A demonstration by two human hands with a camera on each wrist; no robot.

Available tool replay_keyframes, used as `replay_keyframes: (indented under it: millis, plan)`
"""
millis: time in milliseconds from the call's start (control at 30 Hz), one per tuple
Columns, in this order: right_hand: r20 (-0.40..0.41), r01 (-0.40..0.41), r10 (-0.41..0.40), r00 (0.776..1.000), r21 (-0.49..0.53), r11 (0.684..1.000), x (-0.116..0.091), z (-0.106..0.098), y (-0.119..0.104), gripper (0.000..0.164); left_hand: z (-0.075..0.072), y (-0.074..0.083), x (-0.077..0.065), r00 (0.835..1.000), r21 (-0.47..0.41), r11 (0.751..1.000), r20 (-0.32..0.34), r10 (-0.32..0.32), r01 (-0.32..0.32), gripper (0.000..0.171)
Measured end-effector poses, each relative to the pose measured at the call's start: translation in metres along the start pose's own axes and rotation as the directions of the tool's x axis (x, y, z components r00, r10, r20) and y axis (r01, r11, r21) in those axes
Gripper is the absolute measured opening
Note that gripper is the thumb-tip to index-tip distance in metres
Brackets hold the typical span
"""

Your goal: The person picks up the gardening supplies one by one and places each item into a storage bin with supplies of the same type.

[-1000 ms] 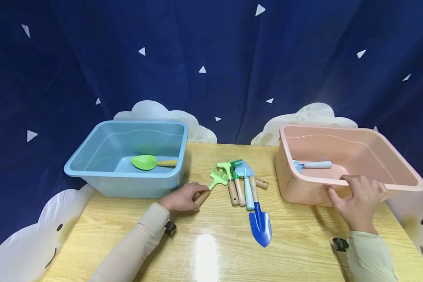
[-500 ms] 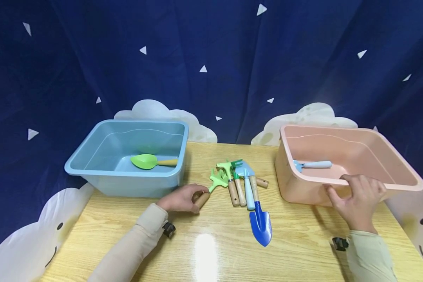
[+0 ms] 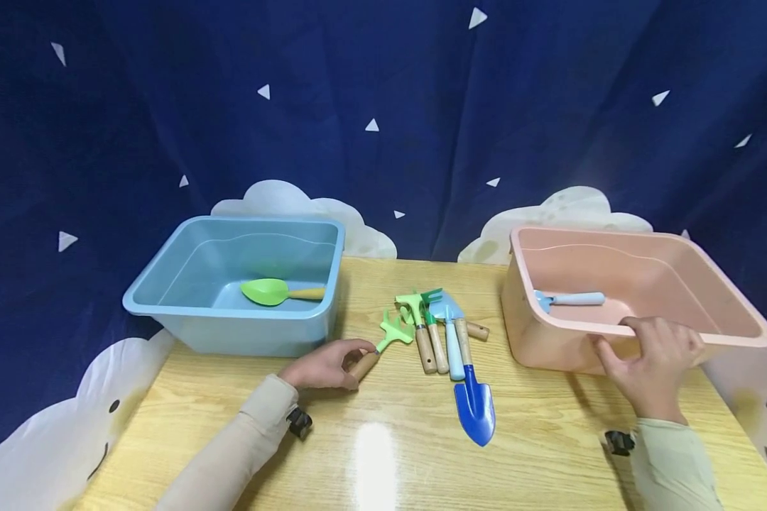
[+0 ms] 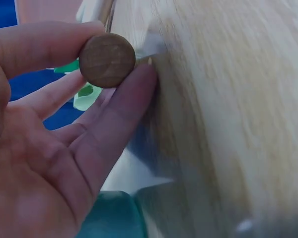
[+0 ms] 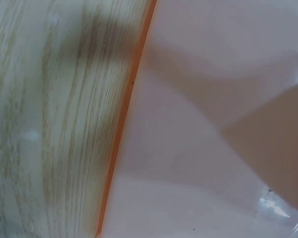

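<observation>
My left hand (image 3: pixel 326 365) pinches the wooden handle (image 4: pixel 107 60) of a light green hand fork (image 3: pixel 394 331) between thumb and fingers, low over the table. Its tines lie beside a pile of small garden tools. In that pile are a light green rake (image 3: pixel 413 304), a dark green tool (image 3: pixel 432 297), a light blue trowel (image 3: pixel 452 348) and a blue trowel (image 3: pixel 475 411) whose blade points toward me. My right hand (image 3: pixel 655 365) holds the near rim of the pink bin (image 3: pixel 518 319), fingers over the edge and thumb outside.
A blue bin (image 3: pixel 230 330) stands at the left with a green trowel (image 3: pixel 265 292) inside. The pink bin holds a light blue tool (image 3: pixel 575 299). Another wooden handle (image 3: pixel 477 331) sticks out from under the pile. A dark blue curtain (image 3: pixel 332 106) hangs behind the table.
My left hand has drawn the light green fork slightly toward me and left, so its tines sit farther from the pile. My right hand stays on the pink rim.
</observation>
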State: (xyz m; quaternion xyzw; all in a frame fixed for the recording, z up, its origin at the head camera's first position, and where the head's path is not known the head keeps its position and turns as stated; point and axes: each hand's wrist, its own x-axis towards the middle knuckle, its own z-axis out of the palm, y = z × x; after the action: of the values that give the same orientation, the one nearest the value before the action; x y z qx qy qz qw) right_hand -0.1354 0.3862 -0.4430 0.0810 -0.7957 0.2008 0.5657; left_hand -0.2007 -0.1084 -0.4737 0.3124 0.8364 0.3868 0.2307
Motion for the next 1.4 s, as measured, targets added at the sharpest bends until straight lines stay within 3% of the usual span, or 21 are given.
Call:
replay_keyframes:
  millis: [267,667,967,1400]
  plan:
    - [0.008,-0.007,0.007,1.000,0.004,1.000,0.0012,-0.0018,-0.0027,0.066,-0.0033,-0.0011,-0.0017,1.000,-0.032,0.999,0.019,-0.009,0.010,0.068]
    - [0.017,-0.004,0.003,1.000,0.005,1.000,0.0004,-0.0019,-0.0011,0.071,-0.0015,0.0049,0.0029,0.999,0.033,0.999,0.010,-0.043,0.043,0.062]
    - [0.029,-0.010,0.010,1.000,0.001,1.000,-0.0019,-0.0030,0.0031,0.073,-0.0011,0.0062,0.0033,0.997,0.001,0.997,0.032,-0.077,0.077,0.063]
    - [0.002,-0.007,0.007,1.000,-0.005,1.000,0.0001,-0.0018,0.0001,0.066,-0.0011,0.0043,-0.0037,1.000,-0.016,1.000,-0.006,-0.025,0.025,0.062]
